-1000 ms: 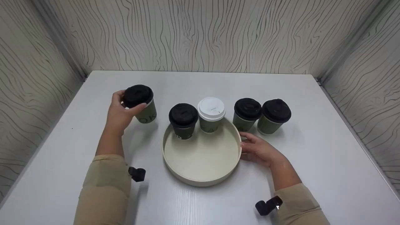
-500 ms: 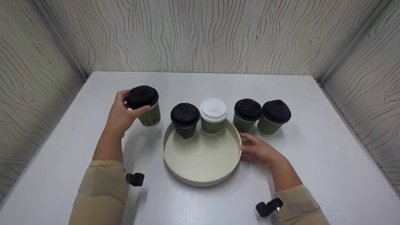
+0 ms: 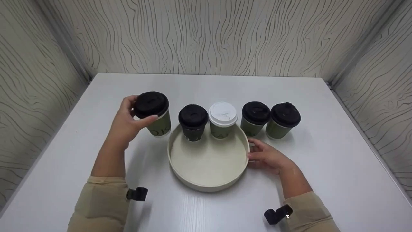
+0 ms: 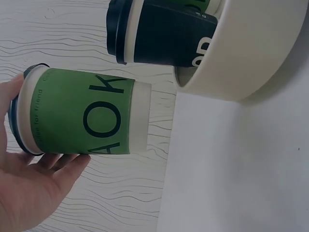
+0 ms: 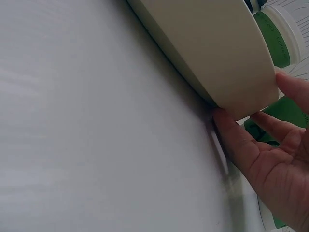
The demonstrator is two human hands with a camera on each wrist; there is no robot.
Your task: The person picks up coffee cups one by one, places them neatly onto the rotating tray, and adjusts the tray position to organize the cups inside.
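Observation:
My left hand [image 3: 126, 124] grips a green paper coffee cup [image 3: 160, 125] just under its black lid, thumb in front and fingers behind. The cup is upright, off the table, just left of the round cream tray [image 3: 209, 187]. Its lettering shows in the left wrist view, where the base is bare of fingers. My right hand [image 3: 268, 158] holds the tray's right side, with the thumb at the rim and fingers low on the outer wall. Inside the tray's far part stand a dark cup [image 3: 193, 133] with a black lid and a green cup [image 3: 221, 130] with a white lid.
Two more green cups with black lids, one [image 3: 251, 128] close to the tray's rim and one [image 3: 277, 130] further right, stand on the white table [image 3: 325, 180]. Wood-patterned panels [image 3: 206, 35] enclose the table at the back and sides.
My left hand has brought the green cup rightward and nearer, toward the tray. The two cups in the tray have shifted slightly right. My right hand stays at the tray's side.

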